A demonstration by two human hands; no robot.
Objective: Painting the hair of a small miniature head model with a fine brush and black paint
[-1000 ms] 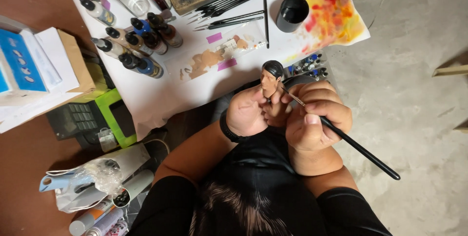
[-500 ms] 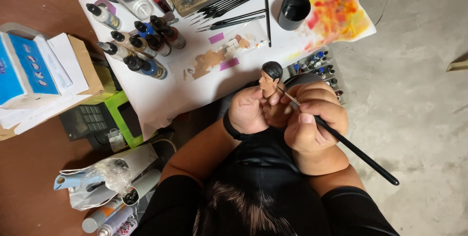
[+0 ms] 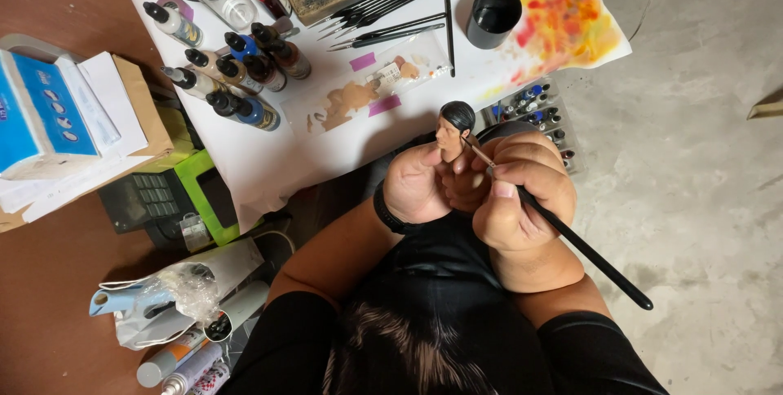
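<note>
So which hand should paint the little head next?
Right. The right hand pinches the thin black paintbrush, tip at the small painted figurine head; the left hand holds that head.

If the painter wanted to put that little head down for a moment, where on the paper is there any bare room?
The white paper sheet lies bare along its near edge, between the paint bottles and the left hand holding the figure head. The far side is crowded: spare brushes, black cup, paint-smeared palette strip. The right hand holds a brush.
</note>
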